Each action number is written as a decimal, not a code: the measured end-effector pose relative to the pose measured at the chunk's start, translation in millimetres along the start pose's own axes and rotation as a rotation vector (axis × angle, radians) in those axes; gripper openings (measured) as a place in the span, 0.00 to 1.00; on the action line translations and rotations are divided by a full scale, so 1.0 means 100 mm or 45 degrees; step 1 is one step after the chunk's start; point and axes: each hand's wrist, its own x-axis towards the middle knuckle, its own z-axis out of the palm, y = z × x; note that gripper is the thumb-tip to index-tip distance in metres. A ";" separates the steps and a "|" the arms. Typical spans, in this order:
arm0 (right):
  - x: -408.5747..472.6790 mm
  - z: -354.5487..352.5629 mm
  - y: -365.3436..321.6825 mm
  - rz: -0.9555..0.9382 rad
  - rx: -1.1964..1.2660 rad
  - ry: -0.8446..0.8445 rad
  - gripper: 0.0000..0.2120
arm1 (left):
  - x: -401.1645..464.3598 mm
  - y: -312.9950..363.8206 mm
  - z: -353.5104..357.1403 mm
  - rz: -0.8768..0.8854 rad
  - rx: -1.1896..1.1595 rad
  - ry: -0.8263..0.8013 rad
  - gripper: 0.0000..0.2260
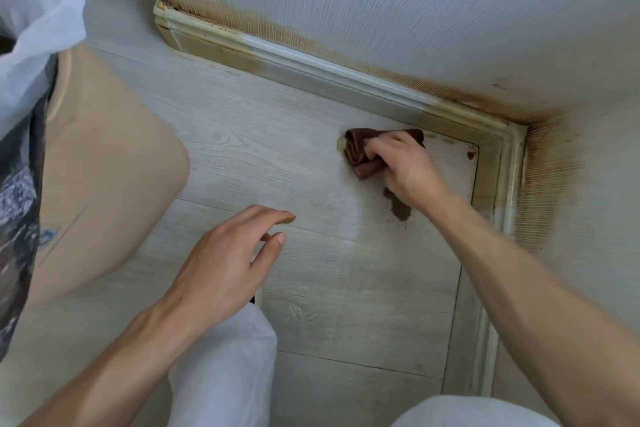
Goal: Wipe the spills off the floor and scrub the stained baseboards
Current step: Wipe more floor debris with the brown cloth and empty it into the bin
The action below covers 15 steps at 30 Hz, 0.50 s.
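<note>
Spills first: the brown spill sits on the pale plank floor just beside my right wrist, near the corner, and a smaller brown spot lies closer to the corner, right against the baseboard. My right hand grips the brown cloth, fingers curled round the bunched folds, pressing it to the floor just short of the back baseboard. My left hand hovers over the floor with fingers loosely spread, holding nothing.

I judge I am mid-wipe on the floor, and the bigger patch is not yet cleared. To do this well, I want to draw the cloth back over that patch with flat, firm pressure, pulling the mess inward and away from the corner, not pushing it into the joint under the baseboard. The cloth looks well soaked with brown already, so turning it to a cleaner fold should stop it smearing.

Outward now: the back baseboard is yellow-brown at its left end and near the corner, with a cleaner grey stretch between. The side baseboard looks stained too, and brown staining climbs the wall above both. That scrubbing looks largely ahead of me.

To my left stands a tan bin with a white bag, and my white-clad knees show at the bottom.
</note>
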 end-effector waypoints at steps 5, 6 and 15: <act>-0.58 0.01 0.06 -0.017 0.051 -0.029 0.16 | 0.01 0.03 0.01 0.010 -0.020 -0.014 0.13; -0.63 -0.08 0.07 -0.029 0.066 0.000 0.13 | 0.02 0.03 0.01 0.010 -0.023 -0.016 0.13; -0.10 -0.03 -0.04 0.016 0.075 0.013 0.17 | 0.12 0.06 0.07 0.027 0.003 -0.087 0.14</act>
